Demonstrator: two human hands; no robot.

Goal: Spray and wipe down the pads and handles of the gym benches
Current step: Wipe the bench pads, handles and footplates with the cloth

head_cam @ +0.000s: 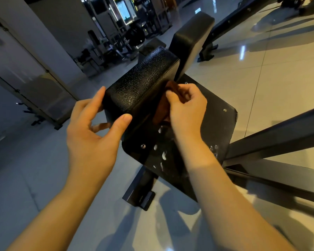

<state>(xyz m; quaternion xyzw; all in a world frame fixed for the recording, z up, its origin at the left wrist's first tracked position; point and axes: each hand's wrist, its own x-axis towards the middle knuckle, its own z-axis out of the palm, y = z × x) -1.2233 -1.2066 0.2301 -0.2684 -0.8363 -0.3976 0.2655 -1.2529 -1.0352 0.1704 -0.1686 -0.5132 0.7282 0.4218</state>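
Black textured pad (143,84) at centre above a white-flecked black plate (216,127), brown cloth (161,113) against its right side, mostly hidden under the right hand (187,109), fingers curled and pinching it, left hand (92,134) clasping the pad's near end, fingertips partly hidden behind it, second pad (190,37) beyond.

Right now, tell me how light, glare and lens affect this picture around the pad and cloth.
Head view: dim, warm light; the near pad shows its grain by a soft sheen; the brown cloth under the right hand lies in shadow, edges hard to tell; glare streaks the tiled floor at upper right; the wide-angle lens bows lines near the edges; the far machines are dark and soft.
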